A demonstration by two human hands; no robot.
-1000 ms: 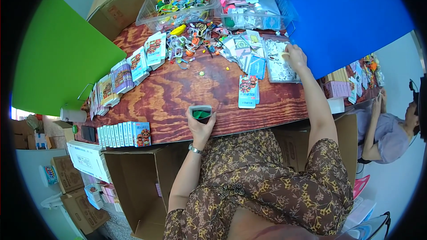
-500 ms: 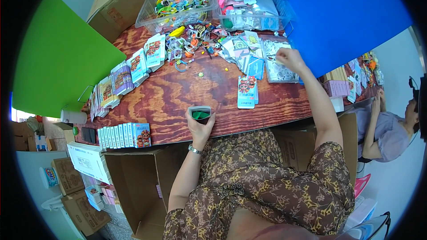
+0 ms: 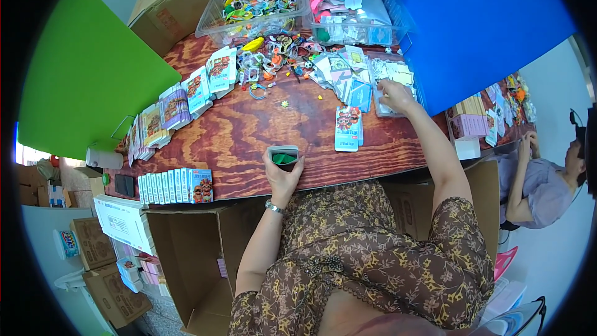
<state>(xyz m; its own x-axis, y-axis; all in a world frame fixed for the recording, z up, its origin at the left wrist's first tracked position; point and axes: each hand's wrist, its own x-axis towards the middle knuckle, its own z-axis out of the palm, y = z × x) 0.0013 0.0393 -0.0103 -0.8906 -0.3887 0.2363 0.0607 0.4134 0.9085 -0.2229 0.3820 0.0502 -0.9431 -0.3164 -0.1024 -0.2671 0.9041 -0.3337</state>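
My left hand (image 3: 283,179) is wrapped round a small open-topped paper box (image 3: 284,150) above the table's near edge. Something dark green shows inside the box. My right hand (image 3: 397,96) is at the near part of a clear tray (image 3: 418,90) filled with small white pieces (image 3: 390,70). Its fingers are drawn together and point down; what is between them, if anything, is hidden. Left of that hand lie fanned-out printed cards and packets (image 3: 341,73). Two flat printed boxes (image 3: 348,129) overlap on the table nearer to me.
Two clear bins of small trinkets (image 3: 249,28) and packets (image 3: 354,32) stand at the back, loose trinkets (image 3: 273,56) before them. Stacked printed boxes (image 3: 174,107) curve along the left. A green panel (image 3: 93,68) and blue panel (image 3: 479,25) flank the table. Another person (image 3: 538,180) sits right.
My right hand has moved nearer to me and slightly left, down to the tray's near part. My left hand still holds the box. The whole view has shifted slightly.
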